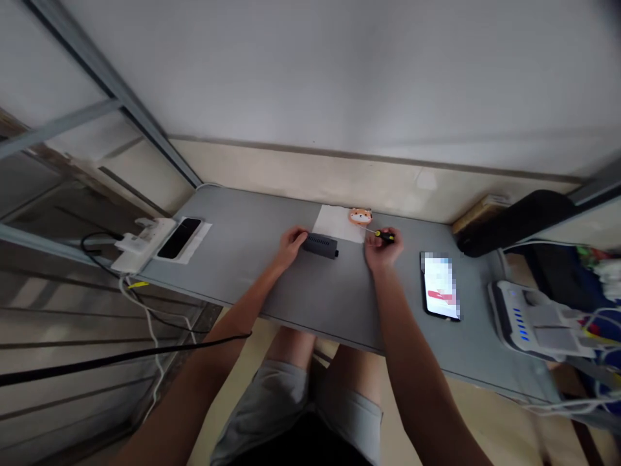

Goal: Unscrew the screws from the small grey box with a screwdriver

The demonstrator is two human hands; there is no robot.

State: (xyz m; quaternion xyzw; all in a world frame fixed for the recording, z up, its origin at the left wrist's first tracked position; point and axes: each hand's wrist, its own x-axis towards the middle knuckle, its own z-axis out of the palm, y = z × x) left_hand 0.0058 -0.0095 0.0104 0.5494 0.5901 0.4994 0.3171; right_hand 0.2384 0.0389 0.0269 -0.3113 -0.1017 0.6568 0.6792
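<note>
My left hand grips one end of a dark grey slotted box, which rests on the grey desk with a small black knob at its right end. In my right hand is a screwdriver with a black and yellow handle, its thin shaft pointing left. The screwdriver's tip lies close to an orange animal-face item. Under and beside that item is a white sheet of paper, just behind the box.
A lit phone lies right of my right arm. Further right are a white power strip with cables and a black cylinder. Another phone and a white power strip sit at the left. A wall borders the back.
</note>
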